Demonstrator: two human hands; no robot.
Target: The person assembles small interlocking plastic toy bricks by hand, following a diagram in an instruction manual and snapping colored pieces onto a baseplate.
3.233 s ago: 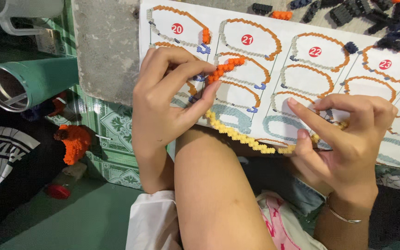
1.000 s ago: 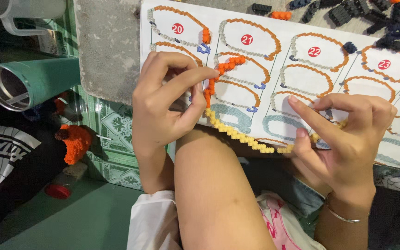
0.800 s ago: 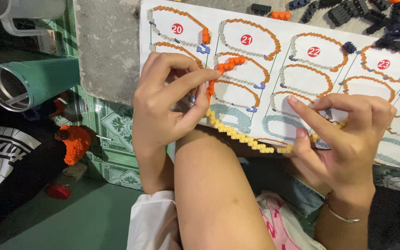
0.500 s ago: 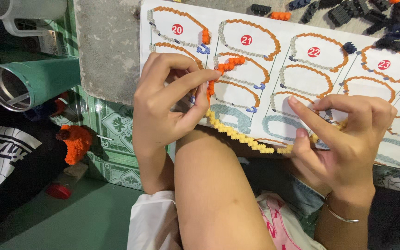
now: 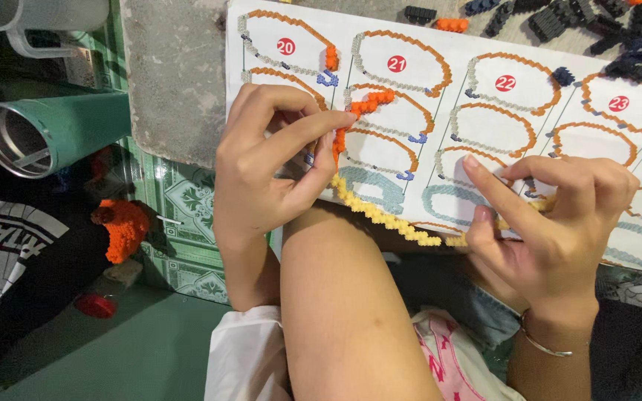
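A chain of small snap-together pieces runs between my hands: its orange part (image 5: 358, 111) rises from my left hand, its yellow part (image 5: 384, 217) sags across to the right. My left hand (image 5: 269, 160) pinches the chain where orange meets yellow, thumb and forefinger closed on it. My right hand (image 5: 559, 223) grips the yellow end, forefinger stretched out over it. Both hands hover over the near edge of a white pattern sheet (image 5: 440, 70) printed with numbered oval chain shapes. My bent knee (image 5: 343, 297) rises beneath the chain.
Dark blue and black loose pieces (image 5: 618, 37) lie heaped at the sheet's far right, with one orange bit (image 5: 452, 24) near the top. At the left a teal tumbler (image 5: 35, 134) lies on its side, an orange clump (image 5: 122, 229) lies below it, and a grey stone slab (image 5: 172, 74) carries the sheet.
Barely anything has moved. Both hands keep their hold on the chain in the same place; the view has shifted only slightly.
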